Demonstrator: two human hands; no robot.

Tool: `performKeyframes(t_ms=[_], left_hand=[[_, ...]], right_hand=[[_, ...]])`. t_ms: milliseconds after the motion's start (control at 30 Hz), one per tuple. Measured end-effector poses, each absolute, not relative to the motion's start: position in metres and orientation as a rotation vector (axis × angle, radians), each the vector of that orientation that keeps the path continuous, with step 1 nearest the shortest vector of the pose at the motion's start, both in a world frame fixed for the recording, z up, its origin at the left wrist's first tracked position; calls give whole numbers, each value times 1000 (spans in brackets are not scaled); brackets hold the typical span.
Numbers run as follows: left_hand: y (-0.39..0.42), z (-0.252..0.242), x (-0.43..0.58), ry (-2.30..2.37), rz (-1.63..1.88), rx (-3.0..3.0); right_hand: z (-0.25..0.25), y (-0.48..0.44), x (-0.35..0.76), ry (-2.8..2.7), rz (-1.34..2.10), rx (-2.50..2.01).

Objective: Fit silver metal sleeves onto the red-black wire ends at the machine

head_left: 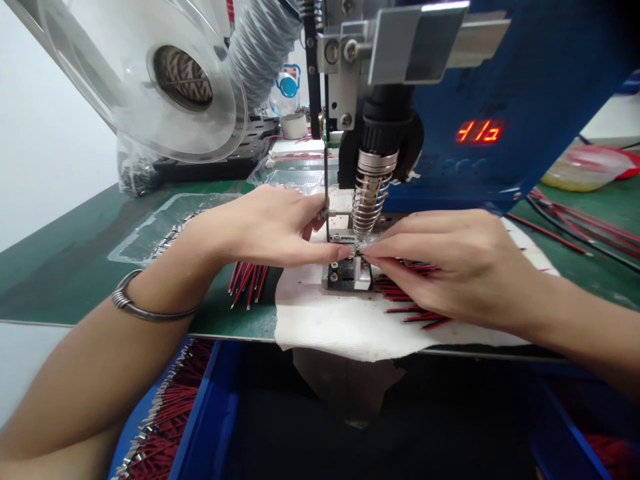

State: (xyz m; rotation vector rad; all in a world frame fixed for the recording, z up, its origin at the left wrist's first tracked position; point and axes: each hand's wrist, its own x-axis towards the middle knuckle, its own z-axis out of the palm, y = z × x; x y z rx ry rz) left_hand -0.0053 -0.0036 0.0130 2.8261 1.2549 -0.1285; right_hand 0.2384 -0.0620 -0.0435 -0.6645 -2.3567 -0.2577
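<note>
My left hand [283,223] reaches in from the left, its thumb stretched out to the small metal fixture [363,277] under the machine's spring-wrapped soldering head [375,180]. Its other fingers bend beside a thin upright metal bar, apart from the thumb. From the right, my right hand [450,260] pinches something tiny at the top of the fixture; fingertips hide what it is. Beneath that hand, red and black wires [410,297] lie on a white cloth [320,320]. More short wires [247,283] with bare ends lie below my left wrist.
A blue machine box [480,87] with a red display stands behind. A clear round fume hood [145,73] hangs at left over a plastic tray [150,233] of metal parts. Below the table edge, a blue bin [205,407] holds many red wires. Loose cables [590,227] lie right.
</note>
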Motion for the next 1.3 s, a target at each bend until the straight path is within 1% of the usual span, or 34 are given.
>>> performKeyframes(t_ms=[400,567,867,1300], left_hand=[[-1,11,-7,1249,-102,2829],[-2,12,-7,1235,-114,2816],[7,9,-13,1054,-5,2792],[13,8,-10,1037,86,2861]], right_hand=[[-42,-64,238,-2383,-263,-739],[-42,-63,239,-2360,-281,-659],[-43,-61,240,-2313,-122,-725],[-33,-60,242,-2265,112,-874]])
